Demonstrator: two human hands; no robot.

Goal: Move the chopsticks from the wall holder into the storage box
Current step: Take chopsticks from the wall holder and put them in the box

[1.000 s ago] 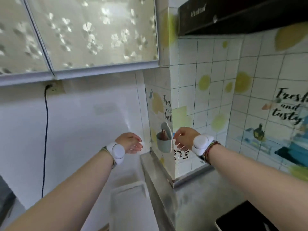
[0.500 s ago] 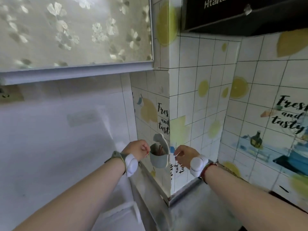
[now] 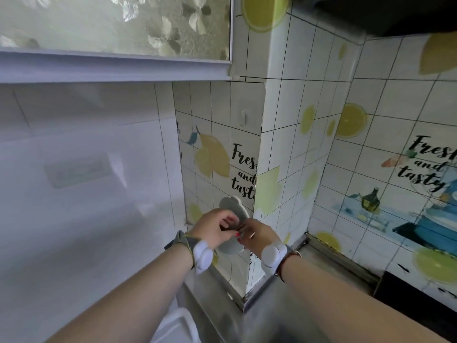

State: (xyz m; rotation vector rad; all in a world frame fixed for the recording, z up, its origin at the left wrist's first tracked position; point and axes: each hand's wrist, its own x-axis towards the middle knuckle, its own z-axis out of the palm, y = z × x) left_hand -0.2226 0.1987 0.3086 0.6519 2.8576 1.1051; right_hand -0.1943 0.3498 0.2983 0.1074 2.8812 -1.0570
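Note:
A grey-green wall holder [image 3: 234, 208] hangs on the tiled corner pillar, its cup mostly covered by my hands. My left hand [image 3: 214, 229] curls over the holder's mouth from the left. My right hand [image 3: 258, 234] meets it from the right, fingertips pinched together. Only a short brown bit of the chopsticks [image 3: 239, 228] shows between the two hands; the rest is hidden in the cup. A corner of the white storage box [image 3: 178, 325] lies low in view, under my left forearm.
A steel counter ledge [image 3: 210, 290] runs below the holder. Tiled walls with lemon stickers [image 3: 351, 121] close in at right. A black stove edge [image 3: 418, 288] sits at lower right, a frosted window [image 3: 116, 23] above left, and a small white hook [image 3: 243, 117] on the pillar.
Both hands have closed in on the holder's mouth from either side and now touch there. The view has moved closer and tilted up, so the box has slid to the bottom edge.

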